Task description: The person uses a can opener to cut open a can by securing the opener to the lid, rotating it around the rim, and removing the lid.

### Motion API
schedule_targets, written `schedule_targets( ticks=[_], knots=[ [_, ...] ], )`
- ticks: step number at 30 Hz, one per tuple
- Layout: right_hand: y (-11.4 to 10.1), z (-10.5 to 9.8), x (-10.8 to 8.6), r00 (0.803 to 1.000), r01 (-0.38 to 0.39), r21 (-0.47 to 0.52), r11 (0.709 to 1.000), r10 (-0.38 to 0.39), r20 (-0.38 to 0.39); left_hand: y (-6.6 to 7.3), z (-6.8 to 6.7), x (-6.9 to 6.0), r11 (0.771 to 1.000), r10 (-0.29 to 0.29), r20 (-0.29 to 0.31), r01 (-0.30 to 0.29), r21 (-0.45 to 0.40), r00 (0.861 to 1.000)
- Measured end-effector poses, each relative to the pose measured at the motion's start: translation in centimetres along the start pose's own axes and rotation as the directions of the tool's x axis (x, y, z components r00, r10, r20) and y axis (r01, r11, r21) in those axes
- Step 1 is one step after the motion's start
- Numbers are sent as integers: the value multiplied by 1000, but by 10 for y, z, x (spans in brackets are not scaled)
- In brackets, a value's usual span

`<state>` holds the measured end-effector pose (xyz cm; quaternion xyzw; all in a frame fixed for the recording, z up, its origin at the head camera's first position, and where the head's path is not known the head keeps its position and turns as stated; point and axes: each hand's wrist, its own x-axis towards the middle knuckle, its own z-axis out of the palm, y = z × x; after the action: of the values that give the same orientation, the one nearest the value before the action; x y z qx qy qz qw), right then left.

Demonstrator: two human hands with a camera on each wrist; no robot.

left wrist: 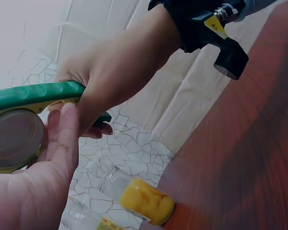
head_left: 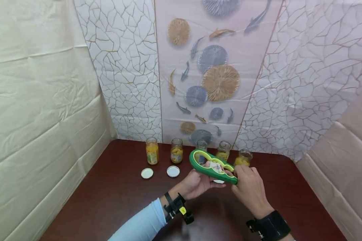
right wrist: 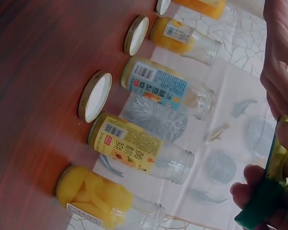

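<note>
My right hand (head_left: pixel 249 185) grips the handle end of a green and yellow jar opener (head_left: pixel 196 167), lifted above the table. A jar lid (left wrist: pixel 17 139) sits inside its scalloped loop, with printing (head_left: pixel 216 166) on the side facing up in the head view. From below, palm up, my left hand (head_left: pixel 196 184) holds this lid; its thumb and fingers show through the loop. In the left wrist view its fingers (left wrist: pixel 66 132) reach along the lid towards the opener's handles. Part of its hold on the lid is hidden.
Several uncapped glass jars stand in a row at the back, including an orange-filled jar (head_left: pixel 152 154) and a yellow-labelled jar (right wrist: pixel 127 146). White-lined lids (head_left: pixel 146 173) lie before them; another lid (head_left: pixel 219 181) shows beneath the left hand. Patterned sheets hang behind the dark table (head_left: pixel 114 201).
</note>
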<state>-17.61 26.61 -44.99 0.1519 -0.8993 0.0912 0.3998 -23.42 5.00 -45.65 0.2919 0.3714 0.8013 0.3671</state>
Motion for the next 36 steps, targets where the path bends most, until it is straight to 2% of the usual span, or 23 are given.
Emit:
schedule_targets(
  ticks=[4,8,12,15,19,23,26,29,33,35,36],
  knots=[
    [-3,4,-1,1000,19,14,1000,-19,1,0,-1,-3,1000,-1,7,1,-3,1000],
    [-4,7,-4,999,36,-11,999,-36,13,-2,-5,-5,1000,6,14,-6,-8,1000],
    [1,7,-9,1000,24,-51,998,-23,17,-6,-13,-13,999,9,-30,-10,-32,1000],
    [9,2,-13,1000,-26,-71,997,26,6,-3,-24,-24,1000,16,-102,-17,-13,995],
    [20,-5,-20,995,-96,-96,991,99,25,8,-36,-38,996,14,-188,2,84,982],
    [28,-10,-28,977,-182,-109,977,192,95,16,-41,-47,988,-5,-236,42,152,972],
    [33,-13,-32,964,-233,-115,966,245,105,16,-43,-48,981,-18,-251,65,183,968],
    [38,-15,-33,961,-252,-121,960,263,85,14,-44,-47,969,-25,-259,87,230,966],
    [39,-17,-33,958,-265,-124,956,276,81,10,-41,-43,941,-42,-265,128,313,963],
    [40,-18,-33,956,-269,-126,955,280,86,7,-38,-40,917,-59,-263,156,366,963],
    [40,-18,-33,956,-269,-127,955,281,87,6,-35,-38,897,-60,-264,168,408,963]
  ],
)
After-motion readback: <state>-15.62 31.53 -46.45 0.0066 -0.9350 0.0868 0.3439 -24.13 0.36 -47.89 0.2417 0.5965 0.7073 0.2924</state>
